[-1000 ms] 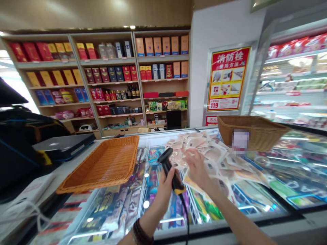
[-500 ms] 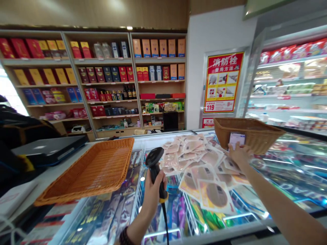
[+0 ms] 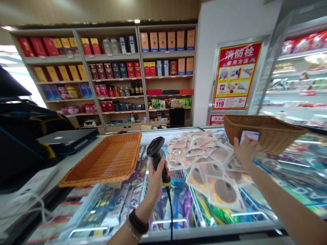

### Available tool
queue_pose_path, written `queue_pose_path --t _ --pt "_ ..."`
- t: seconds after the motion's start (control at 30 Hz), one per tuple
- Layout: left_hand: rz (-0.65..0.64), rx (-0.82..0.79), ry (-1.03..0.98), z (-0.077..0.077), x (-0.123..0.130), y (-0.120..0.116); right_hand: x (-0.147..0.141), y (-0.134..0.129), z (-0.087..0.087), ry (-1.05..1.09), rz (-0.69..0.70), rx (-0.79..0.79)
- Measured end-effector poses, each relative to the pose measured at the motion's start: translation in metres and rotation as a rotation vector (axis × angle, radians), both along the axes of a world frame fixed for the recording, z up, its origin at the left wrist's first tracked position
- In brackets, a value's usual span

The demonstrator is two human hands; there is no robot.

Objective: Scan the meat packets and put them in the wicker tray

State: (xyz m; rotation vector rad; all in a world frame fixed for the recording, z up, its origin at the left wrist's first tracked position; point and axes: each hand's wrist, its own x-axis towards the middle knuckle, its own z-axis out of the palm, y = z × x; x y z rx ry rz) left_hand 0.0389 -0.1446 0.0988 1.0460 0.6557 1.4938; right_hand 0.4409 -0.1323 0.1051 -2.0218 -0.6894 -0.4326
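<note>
Black barcode scanner (image 3: 156, 153) gripped upright in left hand (image 3: 155, 180), right hand (image 3: 245, 151) outstretched, fingers spread (touching a phone (image 3: 249, 136))

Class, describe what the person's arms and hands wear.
Both grips, the left hand and right hand, are bare and ungloved, with no sleeves. A dark round-beaded bracelet and a thin silvery bangle circle the left wrist; the right wrist shows nothing.

1. A black corded barcode scanner (image 3: 156, 151) with a yellow collar stands upright, gripped in the left hand (image 3: 155, 180), just left of the pile of packets (image 3: 206, 163).
2. The packets are flat, pinkish and barcoded, and they lie overlapping.
3. A smartphone (image 3: 249, 136), screen lit and tilted, sits beyond the pile's right side, touching the fingertips of the right hand (image 3: 245, 152).
</note>
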Motion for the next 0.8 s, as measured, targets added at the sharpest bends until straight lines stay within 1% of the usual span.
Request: queue_pose_path --t 0.07,0.13,0.2,0.23,0.27,0.33,0.4,0.47,0.53,0.63,0.73,0.8 --pt "0.018 0.001 -0.004 0.006 -0.004 0.006 -0.019 0.015 0.008 -0.064 0.064 0.029" --pt "0.030 -0.016 -0.015 0.011 -0.010 0.012 -0.042 0.034 0.018 -0.148 0.173 0.004" --pt "0.042 -0.034 -0.033 0.014 -0.016 0.020 -0.069 0.053 0.028 -0.228 0.363 -0.105" --pt "0.049 -0.037 -0.045 0.015 -0.019 0.023 -0.084 0.062 0.033 -0.247 0.457 -0.184" --pt "0.057 -0.035 -0.055 0.015 -0.021 0.026 -0.099 0.070 0.036 -0.244 0.523 -0.266" --pt "0.070 -0.026 -0.068 0.015 -0.024 0.031 -0.129 0.084 0.040 -0.209 0.570 -0.418" --pt "0.084 -0.014 -0.078 0.013 -0.025 0.035 -0.155 0.094 0.039 -0.171 0.550 -0.548" --pt "0.091 -0.001 -0.084 0.012 -0.026 0.037 -0.174 0.100 0.034 -0.160 0.525 -0.636" --pt "0.087 0.009 -0.079 0.013 -0.028 0.038 -0.186 0.105 0.029 -0.163 0.505 -0.672" --pt "0.070 0.020 -0.053 0.015 -0.030 0.037 -0.191 0.108 0.023 -0.133 0.500 -0.639" --pt "0.053 0.007 -0.034 0.017 -0.032 0.037 -0.187 0.110 0.020 -0.109 0.597 -0.594" --pt "0.031 -0.011 -0.019 0.017 -0.033 0.037 -0.184 0.108 0.016 -0.086 0.649 -0.504"
